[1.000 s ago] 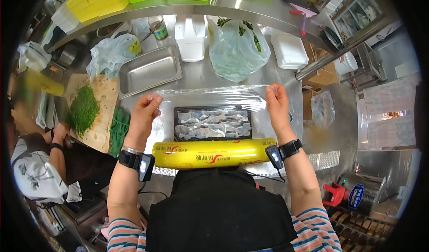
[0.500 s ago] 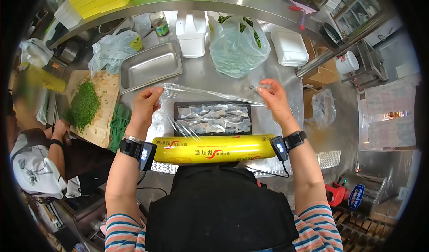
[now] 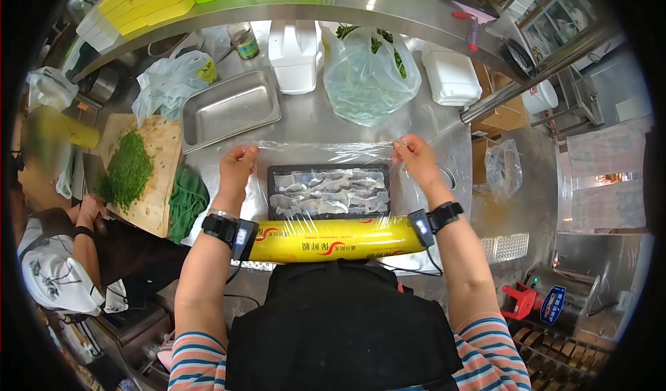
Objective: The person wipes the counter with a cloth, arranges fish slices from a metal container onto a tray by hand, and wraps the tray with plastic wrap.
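Note:
My left hand (image 3: pixel 237 169) pinches one corner of a sheet of clear plastic wrap (image 3: pixel 326 152). The opposite corner is pinched by my right hand (image 3: pixel 418 160). Stretched between them, the sheet spans above a black tray (image 3: pixel 269 195) of thin, pale, greyish slices (image 3: pixel 329 191) laid in rows. It runs back to a yellow roll of plastic wrap (image 3: pixel 333 240) lying along the near side of the tray, in front of my apron. What the slices are I cannot tell.
Behind the tray are a steel pan (image 3: pixel 232 110), a white container (image 3: pixel 294 65), a bag of greens (image 3: pixel 371 79) and a white box (image 3: pixel 451 77). At left, a co-worker's hand (image 3: pixel 91 207) is by a board (image 3: pixel 156 204) of chopped greens. A steel shelf (image 3: pixel 291 11) crosses above.
The wrap is now pulled straighter and wider across the tray. My right hand has shifted slightly left and lower, my left hand slightly lower. The roll sits a little lower in view.

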A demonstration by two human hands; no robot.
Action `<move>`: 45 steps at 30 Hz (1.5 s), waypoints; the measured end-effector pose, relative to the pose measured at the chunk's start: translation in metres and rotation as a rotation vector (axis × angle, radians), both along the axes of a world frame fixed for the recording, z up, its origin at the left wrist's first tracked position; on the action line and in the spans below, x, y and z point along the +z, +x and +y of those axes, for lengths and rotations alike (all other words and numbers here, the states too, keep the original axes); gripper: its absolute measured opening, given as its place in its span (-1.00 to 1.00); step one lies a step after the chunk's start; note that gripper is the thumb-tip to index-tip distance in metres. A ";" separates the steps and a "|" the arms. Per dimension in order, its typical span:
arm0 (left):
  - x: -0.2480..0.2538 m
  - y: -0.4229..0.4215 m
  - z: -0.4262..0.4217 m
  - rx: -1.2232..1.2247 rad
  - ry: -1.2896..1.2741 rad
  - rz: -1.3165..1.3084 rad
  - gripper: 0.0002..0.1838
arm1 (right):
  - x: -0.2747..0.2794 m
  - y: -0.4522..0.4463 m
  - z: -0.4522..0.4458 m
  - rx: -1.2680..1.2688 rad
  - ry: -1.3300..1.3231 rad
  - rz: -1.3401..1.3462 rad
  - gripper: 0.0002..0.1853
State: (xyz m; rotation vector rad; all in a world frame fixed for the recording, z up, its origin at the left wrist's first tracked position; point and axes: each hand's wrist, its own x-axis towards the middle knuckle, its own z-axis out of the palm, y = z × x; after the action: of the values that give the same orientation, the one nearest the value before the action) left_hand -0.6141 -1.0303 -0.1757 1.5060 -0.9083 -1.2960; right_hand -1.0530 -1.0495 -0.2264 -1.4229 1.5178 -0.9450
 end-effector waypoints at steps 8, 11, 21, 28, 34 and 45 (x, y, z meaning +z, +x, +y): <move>-0.009 -0.030 0.007 0.046 0.008 -0.155 -0.85 | 0.065 0.075 0.034 -0.175 -0.059 0.441 -0.81; -0.049 -0.015 -0.006 -0.090 -0.209 -0.532 -0.82 | 0.065 0.079 0.036 -0.107 0.105 -0.605 -0.79; 0.008 -0.024 -0.005 -0.164 0.300 -0.039 -0.78 | 0.066 0.049 0.025 0.066 0.113 0.282 -0.75; 0.019 -0.030 -0.007 -0.271 0.223 -0.169 -0.81 | 0.081 0.058 0.032 0.286 -0.419 0.419 -0.79; 0.006 -0.021 -0.007 -0.278 0.283 -0.091 -0.78 | 0.123 0.063 0.030 0.423 -0.251 0.521 -0.79; 0.035 -0.012 -0.015 -0.361 0.374 -0.075 -0.76 | 0.055 0.015 0.005 0.362 0.140 0.271 -0.71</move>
State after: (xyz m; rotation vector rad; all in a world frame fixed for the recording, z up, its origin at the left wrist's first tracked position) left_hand -0.6257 -1.0453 -0.1408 1.7378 -1.0643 -1.7562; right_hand -1.0380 -1.0445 -0.1714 -1.6994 1.4169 -0.4325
